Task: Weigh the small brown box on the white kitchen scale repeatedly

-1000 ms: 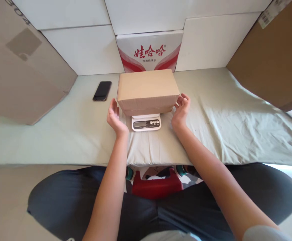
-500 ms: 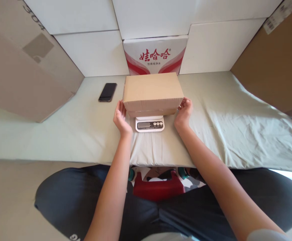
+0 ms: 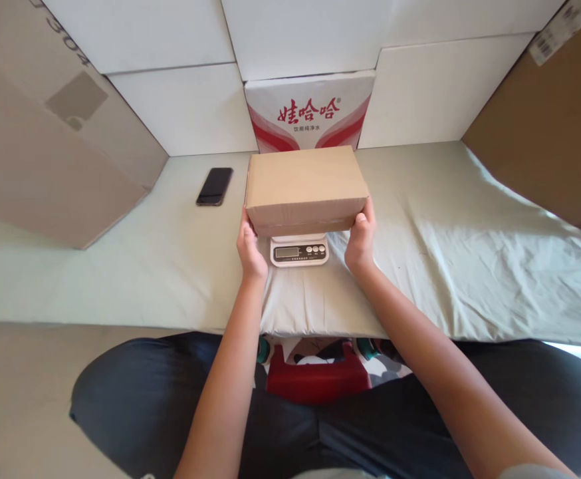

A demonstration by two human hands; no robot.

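Observation:
A closed brown cardboard box (image 3: pixel 305 176) is over a small white kitchen scale (image 3: pixel 299 253), hiding most of the scale's top. The scale's front panel shows a grey display, with no digits I can make out, and several round buttons. My left hand (image 3: pixel 250 246) is pressed against the box's left side, thumb near the front corner. On the opposite side, my right hand (image 3: pixel 361 236) grips the lower right corner, its fingers partly hidden behind the box. Whether the box rests on the scale or is slightly lifted, I cannot tell.
A black phone (image 3: pixel 215 186) lies left of the box on the green cloth (image 3: pixel 181 266). Behind stands a white carton with red lettering (image 3: pixel 308 110) among white boxes. Large cardboard boxes flank the table at left (image 3: pixel 61 146) and right (image 3: pixel 544 146). Below is a red stool (image 3: pixel 318 380).
Both hands have closed in on the box's sides; the right fingers were looser half a second ago. The box has shifted very slightly in the view.

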